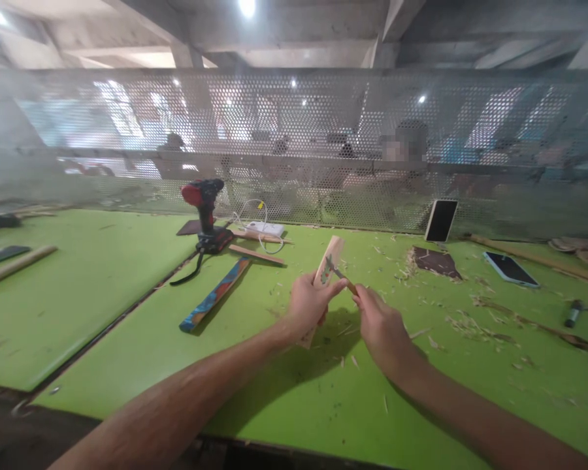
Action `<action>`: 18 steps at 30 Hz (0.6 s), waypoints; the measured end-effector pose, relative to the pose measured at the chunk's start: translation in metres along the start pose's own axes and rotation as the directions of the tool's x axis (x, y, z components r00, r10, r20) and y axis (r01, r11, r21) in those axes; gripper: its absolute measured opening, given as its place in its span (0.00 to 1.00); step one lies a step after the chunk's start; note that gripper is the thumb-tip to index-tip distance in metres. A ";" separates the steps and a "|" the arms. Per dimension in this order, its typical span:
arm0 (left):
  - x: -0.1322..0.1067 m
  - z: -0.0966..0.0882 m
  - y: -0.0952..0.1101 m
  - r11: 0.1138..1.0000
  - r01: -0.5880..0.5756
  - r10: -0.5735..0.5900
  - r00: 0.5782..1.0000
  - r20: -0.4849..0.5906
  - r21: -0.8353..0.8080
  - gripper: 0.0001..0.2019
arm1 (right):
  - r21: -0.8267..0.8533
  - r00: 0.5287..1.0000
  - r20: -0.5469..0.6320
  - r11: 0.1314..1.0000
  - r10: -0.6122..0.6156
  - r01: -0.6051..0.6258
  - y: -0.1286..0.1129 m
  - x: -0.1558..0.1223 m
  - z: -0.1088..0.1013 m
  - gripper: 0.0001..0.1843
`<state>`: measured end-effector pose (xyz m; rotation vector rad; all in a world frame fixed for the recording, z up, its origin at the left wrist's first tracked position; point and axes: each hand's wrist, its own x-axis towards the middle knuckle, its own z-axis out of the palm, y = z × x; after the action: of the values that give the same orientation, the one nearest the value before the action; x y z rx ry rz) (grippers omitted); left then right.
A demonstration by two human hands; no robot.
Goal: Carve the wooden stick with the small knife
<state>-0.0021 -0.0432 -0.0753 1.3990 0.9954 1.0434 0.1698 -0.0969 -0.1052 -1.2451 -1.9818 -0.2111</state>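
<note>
My left hand (308, 305) is wrapped around a pale wooden slat (329, 260) with a small painted patch, and holds it tilted above the green table (127, 287). My right hand (379, 324) is closed on a small carving tool (340, 274) with a wooden handle. Its metal tip touches the slat's painted patch. Wood shavings lie scattered on the table under and around both hands.
A red cordless drill (204, 212) stands at the back left beside a white power bank (264, 228) and thin sticks. A colourfully painted slat (214, 295) lies left of my hands. Two phones (441, 220) (510, 269) and a dark sheet (434, 262) sit right. A perforated mesh screen runs behind.
</note>
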 end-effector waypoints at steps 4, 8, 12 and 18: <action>0.000 0.001 0.001 1.000 0.003 -0.003 1.000 -0.016 -0.011 0.18 | -0.012 1.000 -0.017 1.000 0.005 -0.005 -0.001 -0.001 0.003 0.23; 0.001 0.002 0.000 0.999 -0.016 0.016 1.000 -0.017 -0.034 0.20 | -0.006 0.997 -0.071 1.000 -0.017 0.017 -0.001 0.002 0.005 0.23; 0.001 0.001 -0.003 0.998 -0.049 0.050 0.999 0.015 -0.027 0.21 | -0.002 0.999 -0.053 1.000 -0.008 0.008 0.003 0.008 0.002 0.21; 0.003 0.000 -0.009 0.996 -0.090 0.091 0.992 0.093 -0.012 0.20 | -0.095 0.992 -0.050 0.990 -0.114 0.109 0.013 0.016 -0.008 0.17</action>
<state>-0.0020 -0.0400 -0.0845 1.4843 0.8661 1.0370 0.1815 -0.0831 -0.0920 -1.1733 -2.0147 -0.3925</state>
